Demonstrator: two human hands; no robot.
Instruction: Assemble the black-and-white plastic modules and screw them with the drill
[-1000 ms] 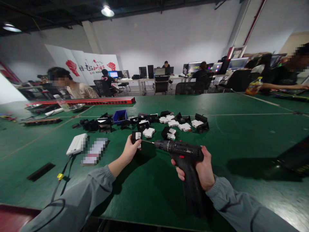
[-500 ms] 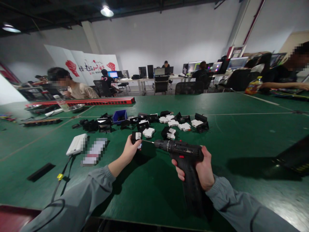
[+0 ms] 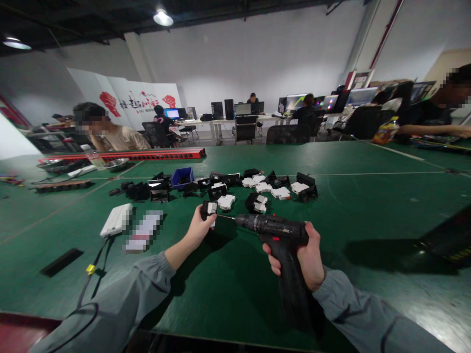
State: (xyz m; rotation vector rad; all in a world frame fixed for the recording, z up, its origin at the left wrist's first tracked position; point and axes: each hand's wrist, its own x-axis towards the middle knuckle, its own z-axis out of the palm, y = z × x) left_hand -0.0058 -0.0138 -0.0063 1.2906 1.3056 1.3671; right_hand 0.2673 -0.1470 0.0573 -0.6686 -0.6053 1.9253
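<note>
Fingers closed, my left hand [image 3: 198,226] grips a small black-and-white block [image 3: 210,208], which looks like a circuit breaker in a black housing. Its lower part is hidden by my thumb and fingers. My right hand [image 3: 308,255] is wrapped round the handle of a black cordless drill [image 3: 279,230] with a red switch. The drill lies level, pointing left, and its long thin bit [image 3: 226,216] reaches the right side of the block. Whether the tip sits in a screw is too small to tell. Just beyond are white breaker-like blocks [image 3: 225,201] and black housings [image 3: 160,195].
A blue bin [image 3: 182,177] stands among the parts. To the left lie a white power bank [image 3: 117,220] with a cable, a phone [image 3: 144,231] and a black strip [image 3: 61,262]. A dark cylindrical object [image 3: 449,240] is at right. People sit across the green table [image 3: 368,196].
The drill and my right hand have shifted very slightly left. My left hand keeps its hold on the block, which has tilted a little.
</note>
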